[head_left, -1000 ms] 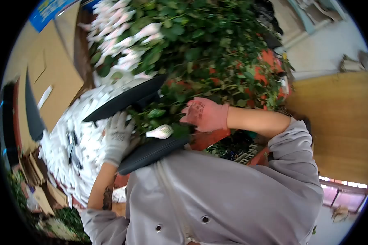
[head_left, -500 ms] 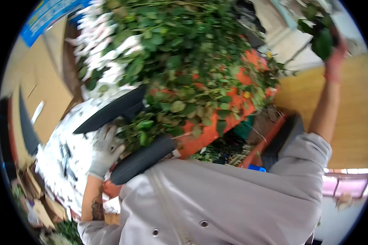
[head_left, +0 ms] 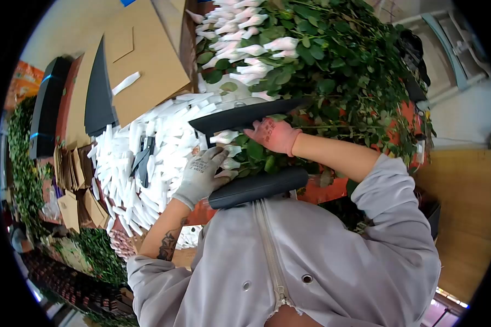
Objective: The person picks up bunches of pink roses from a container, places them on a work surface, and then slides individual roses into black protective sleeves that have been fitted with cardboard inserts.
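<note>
My left hand (head_left: 201,173), in a pale glove, touches several flower heads in white netting (head_left: 229,151), its thumb and fingers apart around them. These heads and their leafy stems (head_left: 255,155) lie between two black padded pieces (head_left: 245,115), (head_left: 259,188) of a stand. In a pink glove, my right hand (head_left: 275,136) has its fingers curled over the stems beside the far padded piece. What lies inside that grip is hidden, though a leaf shows just behind it.
Many white net sleeves (head_left: 126,185) cover the left of the table, with black scissors-like handles (head_left: 143,162) among them. Cardboard sheets (head_left: 147,65) stand at the back left. A large heap of leafy stems (head_left: 343,54) with white-netted heads (head_left: 245,27) fills the back.
My right hand has come in from the far right, where it held a leafy stem, to the stand. My left hand stays by the netted heads. The view has turned left.
</note>
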{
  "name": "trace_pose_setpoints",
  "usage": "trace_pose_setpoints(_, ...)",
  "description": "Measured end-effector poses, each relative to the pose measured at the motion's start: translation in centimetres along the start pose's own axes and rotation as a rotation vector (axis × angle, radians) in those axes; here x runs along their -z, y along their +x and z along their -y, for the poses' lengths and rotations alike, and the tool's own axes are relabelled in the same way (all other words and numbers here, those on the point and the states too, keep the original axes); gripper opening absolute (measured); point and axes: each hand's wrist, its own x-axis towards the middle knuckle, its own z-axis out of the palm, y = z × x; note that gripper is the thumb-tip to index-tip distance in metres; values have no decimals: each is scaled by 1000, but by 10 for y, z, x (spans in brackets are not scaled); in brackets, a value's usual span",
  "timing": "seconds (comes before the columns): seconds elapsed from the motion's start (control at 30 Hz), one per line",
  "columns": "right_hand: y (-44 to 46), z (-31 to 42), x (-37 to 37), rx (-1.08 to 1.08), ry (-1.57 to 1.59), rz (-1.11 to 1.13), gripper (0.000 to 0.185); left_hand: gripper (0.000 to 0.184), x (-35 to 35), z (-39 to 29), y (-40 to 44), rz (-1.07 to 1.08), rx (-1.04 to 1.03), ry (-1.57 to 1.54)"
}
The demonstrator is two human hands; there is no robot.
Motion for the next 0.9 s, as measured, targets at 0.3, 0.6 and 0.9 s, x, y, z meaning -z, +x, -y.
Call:
trace_pose_setpoints(0.3,-17,-10,-37,26,-113,-164,42,61,17,-16,25,152,103,172)
trace_pose_setpoints(0.6,-5,40,7,177,297,111,30,31,16,-4,-6,274,220,138)
trace_pose_setpoints(0.9,-10,38,12,171,225,196,41,27,-7,21,6,374,28,6)
